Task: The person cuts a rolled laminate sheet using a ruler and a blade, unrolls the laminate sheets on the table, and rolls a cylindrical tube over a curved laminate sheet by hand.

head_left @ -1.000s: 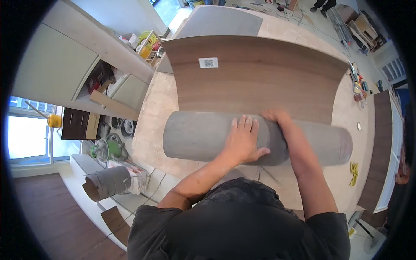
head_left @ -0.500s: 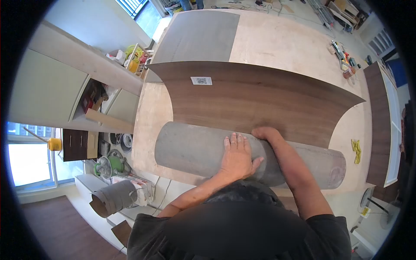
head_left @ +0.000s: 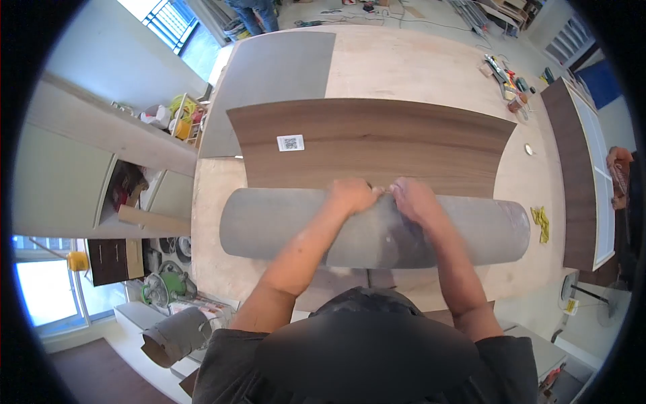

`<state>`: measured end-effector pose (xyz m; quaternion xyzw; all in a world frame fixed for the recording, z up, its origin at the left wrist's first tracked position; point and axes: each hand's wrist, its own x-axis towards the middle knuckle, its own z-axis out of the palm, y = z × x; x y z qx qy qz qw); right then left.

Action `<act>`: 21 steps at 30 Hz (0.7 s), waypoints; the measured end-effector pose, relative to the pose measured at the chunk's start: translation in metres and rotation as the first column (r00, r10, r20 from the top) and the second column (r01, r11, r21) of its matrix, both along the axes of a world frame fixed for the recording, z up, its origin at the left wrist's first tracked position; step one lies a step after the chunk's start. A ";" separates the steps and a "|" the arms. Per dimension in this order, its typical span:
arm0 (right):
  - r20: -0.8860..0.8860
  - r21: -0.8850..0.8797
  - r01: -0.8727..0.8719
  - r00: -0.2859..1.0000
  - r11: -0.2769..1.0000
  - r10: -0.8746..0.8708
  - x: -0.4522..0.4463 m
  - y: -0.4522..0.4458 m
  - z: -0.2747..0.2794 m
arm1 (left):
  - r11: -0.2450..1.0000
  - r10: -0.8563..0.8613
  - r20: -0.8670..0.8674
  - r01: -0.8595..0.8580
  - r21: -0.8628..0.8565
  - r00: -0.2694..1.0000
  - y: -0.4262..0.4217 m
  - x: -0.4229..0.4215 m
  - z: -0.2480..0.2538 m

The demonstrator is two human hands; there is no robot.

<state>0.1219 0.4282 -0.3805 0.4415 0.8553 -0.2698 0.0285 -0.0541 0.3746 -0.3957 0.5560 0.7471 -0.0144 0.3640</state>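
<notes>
A wood-grain sheet (head_left: 397, 139) with a grey back lies on the large pale table (head_left: 404, 67), its near part rolled up into a wide grey roll (head_left: 269, 222). A white label with a square code (head_left: 291, 143) is stuck on its brown face. My left hand (head_left: 353, 195) rests over the top edge of the roll, fingers curled. Close beside it, my right hand (head_left: 410, 198) is closed at the same edge, fingertips nearly meeting the left ones. What the fingertips pinch is too small to make out.
A flat grey sheet (head_left: 269, 81) lies at the table's far left. Tools (head_left: 501, 77) and yellow strips (head_left: 540, 224) lie on the right side. A green machine (head_left: 165, 283) and another roll (head_left: 176, 337) are at lower left. People stand at the far left and right edge.
My left hand has moved from flat on the roll up to its far edge, beside my right hand, and its fingers have curled. The view has shifted.
</notes>
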 end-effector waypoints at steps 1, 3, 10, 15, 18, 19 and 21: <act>-0.039 0.088 0.015 0.999 0.996 -0.012 0.008 -0.017 0.004 | 0.999 -0.034 -0.013 0.034 -0.017 0.999 0.016 -0.008 -0.005; -0.153 0.286 0.058 0.988 0.956 -0.014 0.009 -0.028 0.003 | 0.993 -0.109 -0.038 0.107 -0.051 0.993 0.046 -0.020 -0.016; 0.025 0.140 0.066 0.997 0.988 -0.070 -0.028 0.029 0.003 | 0.959 -0.275 -0.097 0.265 -0.103 0.957 0.122 -0.057 -0.094; 0.078 0.170 0.055 0.995 0.984 -0.069 -0.054 0.090 -0.022 | 0.998 -0.058 -0.159 0.056 -0.018 0.986 0.116 -0.052 0.013; 0.032 0.256 0.030 0.999 0.966 -0.039 -0.073 0.126 -0.028 | 0.988 0.031 -0.190 -0.001 0.152 0.981 0.070 -0.033 0.045; -0.037 0.311 0.047 0.999 0.949 -0.037 -0.078 0.132 -0.032 | 0.952 0.069 -0.204 -0.003 0.307 0.977 0.052 -0.030 0.032; -0.114 0.368 0.056 0.993 0.928 -0.015 -0.088 0.144 -0.039 | 0.849 0.157 -0.244 -0.004 0.528 0.957 0.033 -0.028 0.011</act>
